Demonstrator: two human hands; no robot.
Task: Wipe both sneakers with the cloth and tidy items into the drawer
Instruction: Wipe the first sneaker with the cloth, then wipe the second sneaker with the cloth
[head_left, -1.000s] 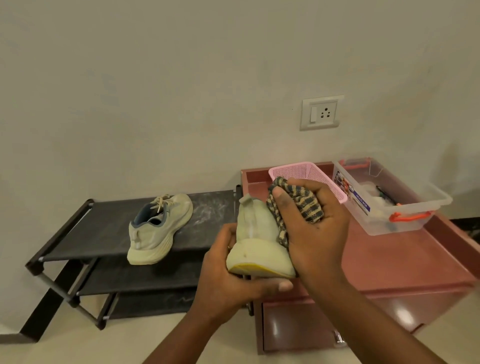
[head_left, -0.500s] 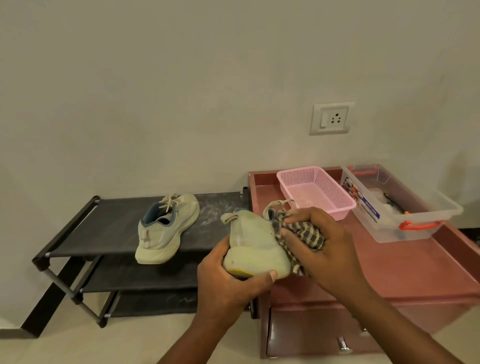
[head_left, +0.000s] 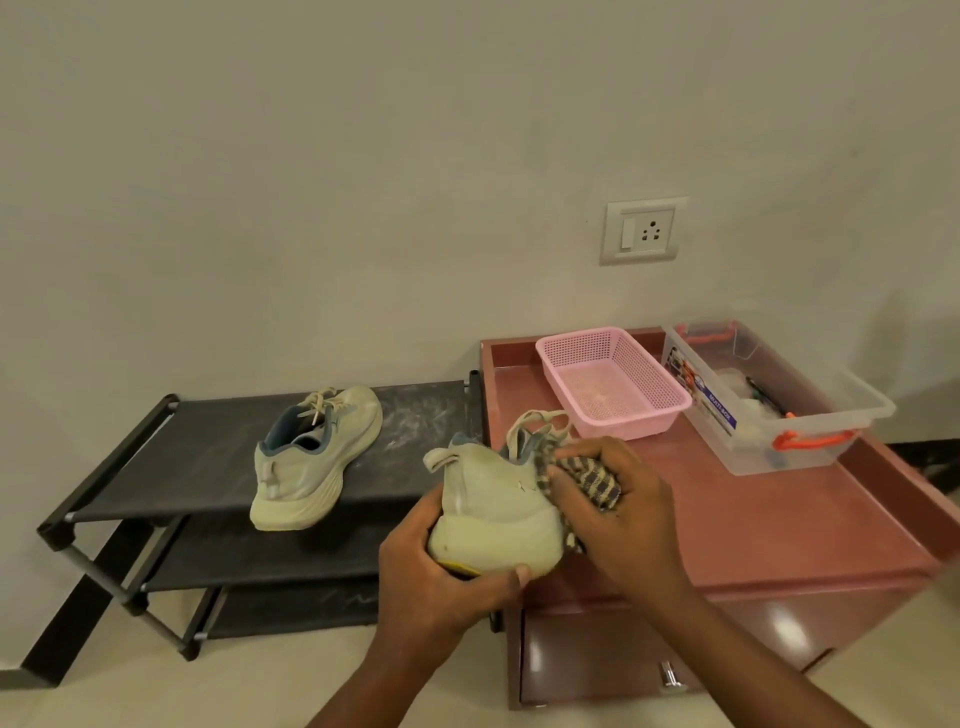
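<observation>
My left hand (head_left: 434, 582) grips the heel and sole of a pale green sneaker (head_left: 493, 512), holding it in the air, heel toward me, over the gap between rack and cabinet. My right hand (head_left: 618, 519) presses a bunched checked cloth (head_left: 589, 480) against the sneaker's right side. The second pale sneaker (head_left: 317, 457) rests on the top shelf of the black shoe rack (head_left: 156, 478), toe pointing away. The drawer (head_left: 613, 660) in the reddish cabinet below my hands is closed, its metal knob showing.
On the reddish cabinet top (head_left: 779, 519) stand an empty pink basket (head_left: 613, 384) and a clear plastic box (head_left: 779, 400) with orange handles holding small items. A wall socket (head_left: 644, 231) sits above. The rack has two lower shelves; pale floor lies below.
My right hand slid the cloth down from the sneaker's top to its right side. The sneaker has tilted so its heel faces me, and my view has shifted slightly.
</observation>
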